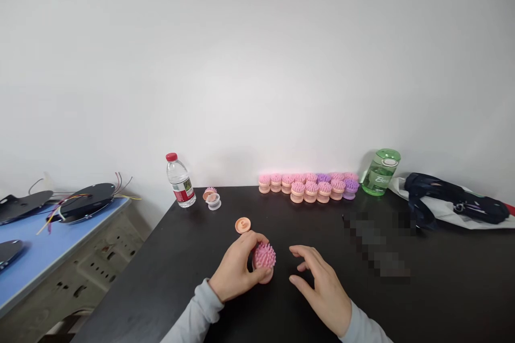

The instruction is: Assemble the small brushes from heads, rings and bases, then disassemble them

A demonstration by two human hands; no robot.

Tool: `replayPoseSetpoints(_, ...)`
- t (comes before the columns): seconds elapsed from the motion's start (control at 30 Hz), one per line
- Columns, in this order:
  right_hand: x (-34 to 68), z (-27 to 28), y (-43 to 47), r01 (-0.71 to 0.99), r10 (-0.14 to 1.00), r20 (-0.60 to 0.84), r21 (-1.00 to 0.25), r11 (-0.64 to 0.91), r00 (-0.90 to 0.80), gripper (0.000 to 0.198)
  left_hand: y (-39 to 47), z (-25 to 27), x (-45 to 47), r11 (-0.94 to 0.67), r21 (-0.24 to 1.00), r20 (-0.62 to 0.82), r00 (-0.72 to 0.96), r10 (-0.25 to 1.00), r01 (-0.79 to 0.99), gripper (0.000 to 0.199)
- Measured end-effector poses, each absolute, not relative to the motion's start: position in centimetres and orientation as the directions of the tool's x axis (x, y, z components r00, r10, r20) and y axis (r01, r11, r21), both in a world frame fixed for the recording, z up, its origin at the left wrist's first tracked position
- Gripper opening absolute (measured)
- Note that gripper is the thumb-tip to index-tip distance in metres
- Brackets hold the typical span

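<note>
A pink scalp massager brush with soft bristles on top sits near the front middle of the black table. My left hand is closed around it, thumb in front and fingers behind. To its right my right hand is apart from the brush, fingers and thumb spread, with nothing in it. Just beyond my left hand lies a round peach-coloured disc with a small knob in its centre. Farther back on the left are a peach piece with pink bristles and a whitish, partly clear round piece.
Several pink and purple brushes stand in rows by the wall. A red-capped water bottle is at back left, a green bottle at back right beside a dark bag. A blue table with black wired plates adjoins on the left.
</note>
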State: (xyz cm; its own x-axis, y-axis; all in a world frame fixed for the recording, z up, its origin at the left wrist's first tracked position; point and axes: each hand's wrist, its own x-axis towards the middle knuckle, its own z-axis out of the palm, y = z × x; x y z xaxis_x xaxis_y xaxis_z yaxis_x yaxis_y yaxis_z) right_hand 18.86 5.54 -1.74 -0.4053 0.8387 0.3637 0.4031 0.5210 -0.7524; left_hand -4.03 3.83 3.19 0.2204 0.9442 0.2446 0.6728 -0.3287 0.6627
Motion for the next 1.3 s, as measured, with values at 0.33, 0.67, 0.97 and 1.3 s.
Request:
replayPoseSetpoints(0.33, 18.9, -1.4, 5.3, 0.39, 0.817, 0.352, -0.746, 0.539, -0.457, 0.043, 4.5, 2.0, -4.6, -0.314, 0.739, 0.158, 0.299, 0.941, 0.597, 0.063)
replayPoseSetpoints(0.67, 18.2, -2.0, 6.1, 0.394, 0.803, 0.33, -0.738, 0.547, -0.496, 0.058, 4.4, 1.2, -3.5, -0.205, 0.823, 0.083, 0.245, 0.966, 0.53, 0.044)
replayPoseSetpoints(0.97, 18.8, 0.2, 5.6, 0.262, 0.807, 0.427, -0.792, 0.551, -0.408, 0.041, 3.7, 1.3, -2.6, -0.238, 0.94, 0.159, 0.303, 0.94, 0.243, 0.037)
replayPoseSetpoints(1.3, 19.0, 1.2, 4.9, 0.256, 0.75, 0.501, -0.73, 0.634, -0.432, 0.033, 3.0, 1.8, -1.8, -0.206, 0.976, 0.173, 0.321, 0.931, 0.071, 0.039)
